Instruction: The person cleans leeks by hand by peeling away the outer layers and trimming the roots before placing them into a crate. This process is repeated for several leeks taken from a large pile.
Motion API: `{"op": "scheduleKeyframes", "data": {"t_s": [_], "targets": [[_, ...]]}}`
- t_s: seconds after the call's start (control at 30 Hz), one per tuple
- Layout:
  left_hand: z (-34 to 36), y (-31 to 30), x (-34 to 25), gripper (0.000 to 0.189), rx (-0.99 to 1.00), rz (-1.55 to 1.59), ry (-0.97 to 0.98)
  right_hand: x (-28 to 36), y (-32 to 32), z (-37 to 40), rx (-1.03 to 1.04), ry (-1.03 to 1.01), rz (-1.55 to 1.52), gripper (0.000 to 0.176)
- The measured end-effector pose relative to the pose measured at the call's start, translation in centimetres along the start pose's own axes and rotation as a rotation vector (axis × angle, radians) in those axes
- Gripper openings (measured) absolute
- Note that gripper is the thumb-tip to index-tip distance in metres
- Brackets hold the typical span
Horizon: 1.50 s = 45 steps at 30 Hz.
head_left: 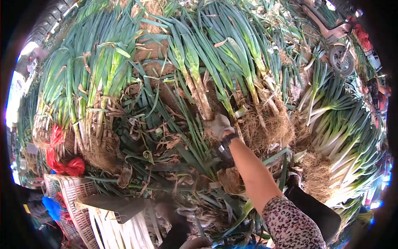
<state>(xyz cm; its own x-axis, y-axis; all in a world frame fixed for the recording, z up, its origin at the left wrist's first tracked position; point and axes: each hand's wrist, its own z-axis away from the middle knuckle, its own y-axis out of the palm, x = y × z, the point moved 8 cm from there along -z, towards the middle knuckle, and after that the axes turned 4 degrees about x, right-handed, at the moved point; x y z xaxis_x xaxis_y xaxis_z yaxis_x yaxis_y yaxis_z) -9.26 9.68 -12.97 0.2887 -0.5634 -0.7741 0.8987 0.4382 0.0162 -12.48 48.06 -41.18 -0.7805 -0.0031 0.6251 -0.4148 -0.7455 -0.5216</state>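
Observation:
My right hand, in a pale glove with a dark band at the wrist, is closed around the lower stalks of a few leeks. Their green tops point away from me. Beside it on the right lie more leeks with a thick mass of dry roots. At the bottom middle, a blurred dark shape may be my left hand or sleeve; its fingers cannot be made out. A flat dark blade-like piece lies just left of that shape, above peeled white stalks.
A tied leek bundle stands at the left, near red plastic twine and a white plastic crate. Leaf scraps cover the ground ahead. Cleaned leeks are piled at the right, below a wheel.

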Motion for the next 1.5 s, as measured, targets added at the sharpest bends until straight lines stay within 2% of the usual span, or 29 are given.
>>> {"op": "scheduleKeyframes", "data": {"t_s": [0.03,0.1,0.17,0.27,0.3,0.33,0.4,0.43,0.5,0.53,0.6,0.63,0.7,0.73,0.77,0.8,0.83,0.9,0.93,1.0,1.1,1.2,1.27,1.33,1.37,1.43,1.47,1.5], "targets": [[-0.1,0.0,-0.1,0.035,0.001,-0.009,-0.019,1.4,-0.7,4.1,0.072,0.03,-0.214,0.063],[-0.2,0.3,-1.3,0.034,0.016,-0.025,0.002,0.7,0.4,9.1,0.267,-0.192,-0.334,0.059],[0.2,0.1,0.3,0.034,-0.034,-0.011,0.079,-7.9,4.3,15.0,0.369,-0.515,-0.063,0.047],[0.4,0.4,0.4,0.035,-0.029,-0.112,0.256,-15.8,11.7,21.8,0.602,-0.345,-0.703,0.048],[0.2,0.6,-0.5,0.033,-0.025,-0.195,0.301,-14.5,10.4,24.6,0.49,-0.476,-0.547,0.052],[0.4,0.9,-1.4,0.032,-0.017,-0.279,0.337,-14.3,9.9,26.4,0.408,-0.442,-0.298,0.051],[0.9,1.5,-2.4,0.015,-0.045,-0.18,0.386,-13.4,8.5,30.3,0.285,-0.35,0.224,0.049],[0.9,1.7,-2.5,0.014,-0.007,0.016,0.329,-13.7,7.6,31.6,0.27,-0.109,-0.059,0.047],[-0.1,1.5,-1.7,0.014,0.017,0.218,0.339,-10.6,4.6,37.2,0.072,-0.396,-0.037,0.045],[-1.3,1.1,-0.7,0.016,0.003,0.222,0.407,-9.2,3.2,40.3,-0.038,-0.53,-0.007,0.045],[-2.3,0.8,0.3,0.028,-0.03,0.333,0.334,-6.5,0.4,47.6,0.318,0.043,-0.296,0.043],[-2.3,1.3,-0.3,0.032,0.039,0.482,0.332,-7.2,-0.2,49.2,0.218,-0.204,0.027,0.039],[-2.2,2.3,-1.5,0.039,0.175,0.78,0.323,-7.7,-1.1,52.8,0.251,-0.172,0.003,0.039],[-2.0,2.4,-2.2,0.048,0.264,0.921,0.443,-7.6,-1.1,54.0,0.27,-0.158,-0.011,0.039],[-2.3,1.9,-1.7,0.047,0.174,0.927,0.453,-7.5,-0.7,54.3,0.302,-0.166,0.088,0.042],[-2.2,1.4,-1.5,0.047,0.085,0.932,0.463,-5.4,-1.2,53.6,0.203,-0.415,0.127,0.044],[-1.7,1.2,-2.0,0.045,0.091,0.953,0.519,-3.0,-1.7,52.5,0.102,-0.663,0.17,0.046],[-0.7,1.0,-2.3,0.042,0.103,0.986,0.62,2.4,-2.6,51.1,0.051,-0.716,-0.044,0.053],[-0.9,1.2,-2.1,0.041,0.138,0.992,0.609,5.2,-2.3,49.8,0.1,-0.517,-0.292,0.058],[-2.0,0.9,-1.3,0.04,0.2,1.006,0.594,11.0,-0.7,46.5,0.143,-0.61,-0.323,0.05],[0.2,-0.7,-2.0,0.043,0.127,0.954,0.584,12.3,2.1,43.2,0.258,-0.543,-0.979,0.037],[1.0,-2.0,-0.9,0.039,-0.103,0.704,0.601,9.4,2.5,43.3,0.149,-0.428,-0.686,0.03],[0.4,-1.2,0.2,0.038,-0.026,0.698,0.559,5.2,2.2,43.2,0.042,-0.328,-0.596,0.025],[2.3,-2.5,-1.8,0.038,-0.031,0.698,0.595,-4.8,4.3,39.6,-0.063,-0.558,-0.118,0.028],[2.2,-2.6,-2.1,0.038,0.037,0.702,0.579,-6.4,4.5,41.5,-0.047,-0.522,0.0,0.029],[2.0,-1.8,-1.9,0.04,0.11,0.663,0.599,-6.0,3.7,44.1,-0.033,-0.529,0.137,0.033],[1.4,-1.5,-1.6,0.039,0.108,0.597,0.658,-4.5,2.5,44.4,-0.046,-0.58,0.149,0.035],[1.2,-1.2,-1.8,0.039,0.136,0.658,0.65,-2.6,1.3,44.6,-0.062,-0.631,0.16,0.038]]}}
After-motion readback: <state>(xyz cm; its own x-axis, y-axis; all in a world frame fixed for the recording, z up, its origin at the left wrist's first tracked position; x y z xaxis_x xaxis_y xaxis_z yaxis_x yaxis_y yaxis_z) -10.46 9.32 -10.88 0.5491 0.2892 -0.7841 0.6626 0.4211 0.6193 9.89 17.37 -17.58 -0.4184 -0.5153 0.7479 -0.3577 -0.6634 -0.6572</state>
